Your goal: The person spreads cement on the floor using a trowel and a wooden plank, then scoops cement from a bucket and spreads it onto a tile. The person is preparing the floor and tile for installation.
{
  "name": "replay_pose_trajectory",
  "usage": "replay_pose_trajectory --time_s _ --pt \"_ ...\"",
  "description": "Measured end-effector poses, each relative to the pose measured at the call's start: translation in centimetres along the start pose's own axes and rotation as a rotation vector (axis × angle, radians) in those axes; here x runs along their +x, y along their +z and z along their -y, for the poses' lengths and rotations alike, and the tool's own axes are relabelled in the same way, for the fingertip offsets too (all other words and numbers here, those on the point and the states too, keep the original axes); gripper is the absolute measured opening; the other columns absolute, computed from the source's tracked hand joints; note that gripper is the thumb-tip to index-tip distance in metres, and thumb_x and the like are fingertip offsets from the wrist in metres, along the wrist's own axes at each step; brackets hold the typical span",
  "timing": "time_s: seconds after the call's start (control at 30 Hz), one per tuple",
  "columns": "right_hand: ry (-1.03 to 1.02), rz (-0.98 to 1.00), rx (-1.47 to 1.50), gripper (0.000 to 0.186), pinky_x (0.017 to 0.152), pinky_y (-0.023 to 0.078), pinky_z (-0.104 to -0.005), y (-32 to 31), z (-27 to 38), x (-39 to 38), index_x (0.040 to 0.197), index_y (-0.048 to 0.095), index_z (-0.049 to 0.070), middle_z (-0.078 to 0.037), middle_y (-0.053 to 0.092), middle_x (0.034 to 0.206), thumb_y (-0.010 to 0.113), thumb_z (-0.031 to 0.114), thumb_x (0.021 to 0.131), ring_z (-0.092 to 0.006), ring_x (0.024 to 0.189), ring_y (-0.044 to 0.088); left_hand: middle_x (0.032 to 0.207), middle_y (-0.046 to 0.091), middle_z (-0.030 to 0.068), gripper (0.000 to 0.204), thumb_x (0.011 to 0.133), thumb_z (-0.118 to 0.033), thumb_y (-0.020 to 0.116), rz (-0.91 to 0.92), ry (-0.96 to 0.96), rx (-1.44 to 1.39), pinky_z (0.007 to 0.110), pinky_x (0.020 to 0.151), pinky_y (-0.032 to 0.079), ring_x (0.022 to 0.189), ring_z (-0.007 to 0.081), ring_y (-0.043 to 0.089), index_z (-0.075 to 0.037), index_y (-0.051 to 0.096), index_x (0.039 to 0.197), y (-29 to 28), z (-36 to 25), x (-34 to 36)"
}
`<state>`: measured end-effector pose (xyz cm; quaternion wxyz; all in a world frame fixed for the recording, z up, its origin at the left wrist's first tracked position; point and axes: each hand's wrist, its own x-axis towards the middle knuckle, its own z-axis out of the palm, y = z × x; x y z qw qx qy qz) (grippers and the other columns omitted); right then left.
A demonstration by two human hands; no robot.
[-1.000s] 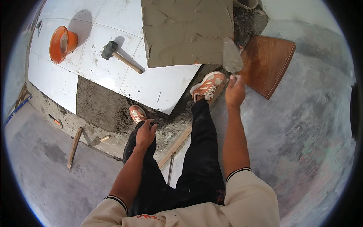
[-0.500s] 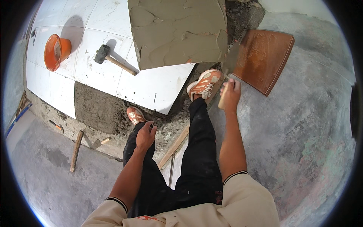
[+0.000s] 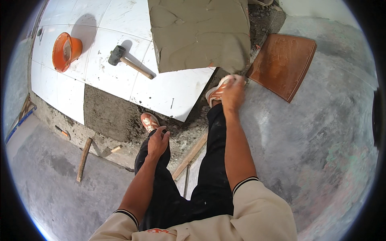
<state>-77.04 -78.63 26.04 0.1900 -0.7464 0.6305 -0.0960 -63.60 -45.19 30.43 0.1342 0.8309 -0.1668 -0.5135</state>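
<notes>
My right hand [image 3: 233, 94], smeared by motion, is closed around a trowel, whose wooden handle showed a moment earlier. The trowel's blade [image 3: 240, 58] is a blur over the near right corner of a square slab spread with grey mortar [image 3: 193, 38]. That slab lies at the top middle, overlapping white tiles [image 3: 165, 94]. My left hand [image 3: 157, 143] hangs by my left knee with fingers loosely apart and nothing in it. Just beyond my right hand is my right shoe [image 3: 217, 91].
A rubber mallet [image 3: 130, 62] and an orange bucket [image 3: 66, 52] rest on the tiles. To the right lies a brown curved-edged board [image 3: 283, 66]. Rough bare bedding [image 3: 110, 112] shows beside my left shoe. Wooden strips [image 3: 83, 160] lie on the concrete floor [image 3: 48, 168].
My right hand has swung left and slightly forward, bringing the trowel's blade from beside the slab onto its corner. My left hand stays by the knee. The whole view has shifted a little.
</notes>
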Motion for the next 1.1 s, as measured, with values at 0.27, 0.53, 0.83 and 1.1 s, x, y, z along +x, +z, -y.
replay_pose_trajectory --time_s 0.27,0.53,0.83,1.1 --pt "0.460 -0.018 0.651 0.027 0.072 0.058 -0.0401 5.5 -4.6 -2.0 0.121 0.053 0.000 -0.014 0.067 0.095 0.047 0.025 0.114 -0.0257 0.075 0.070 0.084 0.073 0.0147 0.042 0.101 -0.032 0.067 0.015 0.078 -0.008 0.046 0.071 0.054 0.077 0.0333 0.072 -0.007 0.065 0.135 -1.3 0.2 0.2" --pt "0.411 0.106 0.445 0.027 0.085 0.049 -0.0543 11.4 0.9 -13.1 0.117 0.055 0.000 -0.025 0.067 0.101 0.052 0.026 0.111 -0.0484 0.096 0.065 0.080 0.071 0.0140 0.040 0.101 -0.029 0.068 0.021 0.075 -0.030 0.044 0.069 0.053 0.073 0.0310 0.070 -0.007 0.066 0.135 -2.6 1.4 0.2" --pt "0.153 0.129 0.230 0.027 0.086 0.050 -0.0553 5.2 2.9 -20.1 0.116 0.061 0.001 -0.025 0.069 0.107 0.059 0.028 0.108 -0.0478 0.100 0.066 0.083 0.073 0.0140 0.040 0.101 -0.030 0.068 -0.051 0.109 -0.087 0.045 0.070 0.055 0.074 0.0312 0.071 -0.007 0.067 0.134 -2.6 2.7 0.3" --pt "0.205 0.130 -0.068 0.030 0.091 0.052 -0.0510 -3.1 -5.5 -5.9 0.124 0.064 0.006 -0.020 0.071 0.116 0.060 0.030 0.107 -0.0394 0.106 0.068 0.091 0.076 0.0164 0.044 0.101 -0.035 0.069 0.001 0.024 -0.057 0.045 0.077 0.058 0.085 0.0339 0.075 -0.009 0.066 0.137 -1.5 2.3 0.2"
